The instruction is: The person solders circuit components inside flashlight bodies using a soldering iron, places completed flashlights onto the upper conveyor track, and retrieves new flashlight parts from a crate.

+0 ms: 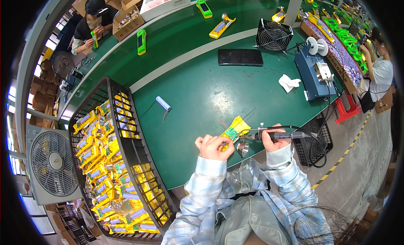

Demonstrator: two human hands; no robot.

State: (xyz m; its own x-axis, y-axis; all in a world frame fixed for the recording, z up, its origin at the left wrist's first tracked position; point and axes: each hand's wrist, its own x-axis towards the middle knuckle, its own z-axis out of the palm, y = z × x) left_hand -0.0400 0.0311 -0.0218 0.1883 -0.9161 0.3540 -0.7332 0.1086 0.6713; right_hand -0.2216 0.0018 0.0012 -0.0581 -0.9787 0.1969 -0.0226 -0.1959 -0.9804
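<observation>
My right hand (pixel 275 139) grips a black-handled soldering iron (pixel 290 135) with a thin feed tube clamped along it. Its tip points left, at a small green circuit board (pixel 232 133). That board lies in an open yellow flashlight casing (pixel 239 124), with thin red and black wires sticking out. My left hand (pixel 213 147) is closed at the near end of the casing, fingers bent around it; the fingertips are partly hidden. Beside the casing, between my hands, sits a shiny reflector cup (pixel 243 149). A blue cylindrical battery (pixel 163 104) with wire leads lies farther left on the green table (pixel 189 93).
At the left stands a black crate (pixel 126 131) full of yellow casings, beside a grey box fan (pixel 54 161). Toward the back are a black phone (pixel 240 57), a small fan (pixel 274 35), a blue solder feeder (pixel 313 74) and crumpled tissue (pixel 289 83). Co-workers sit beyond.
</observation>
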